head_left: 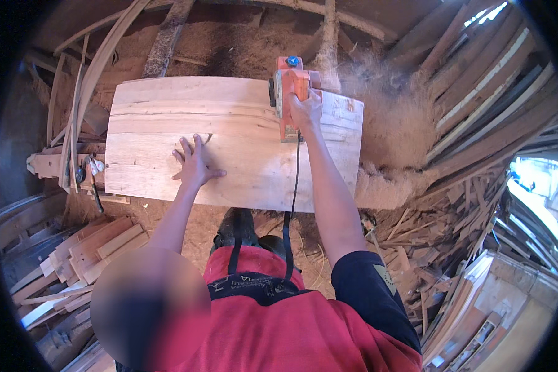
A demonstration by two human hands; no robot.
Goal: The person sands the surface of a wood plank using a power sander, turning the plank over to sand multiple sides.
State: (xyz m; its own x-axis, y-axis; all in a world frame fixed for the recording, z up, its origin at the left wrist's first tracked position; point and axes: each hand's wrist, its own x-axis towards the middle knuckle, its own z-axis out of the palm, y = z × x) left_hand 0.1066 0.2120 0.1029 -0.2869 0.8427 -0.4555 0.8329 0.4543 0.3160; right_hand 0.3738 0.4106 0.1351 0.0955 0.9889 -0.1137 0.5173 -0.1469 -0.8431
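A wide pale wooden panel (155,118) made of joined boards lies flat in front of me. My left hand (194,162) rests on it with fingers spread, pressing down near the middle. My right hand (306,109) grips the handle of an orange electric planer (288,93) that sits on the panel toward its far right part. Sawdust sprays from the planer to the right. Its black cord (294,186) runs back along my right arm toward my body.
Heaps of shavings (390,124) lie to the right of the panel. Stacked planks and offcuts (490,99) fill the right side, short wood blocks (99,248) lie at lower left, and bent strips (87,93) lean at the left. Tools (93,170) sit by the panel's left edge.
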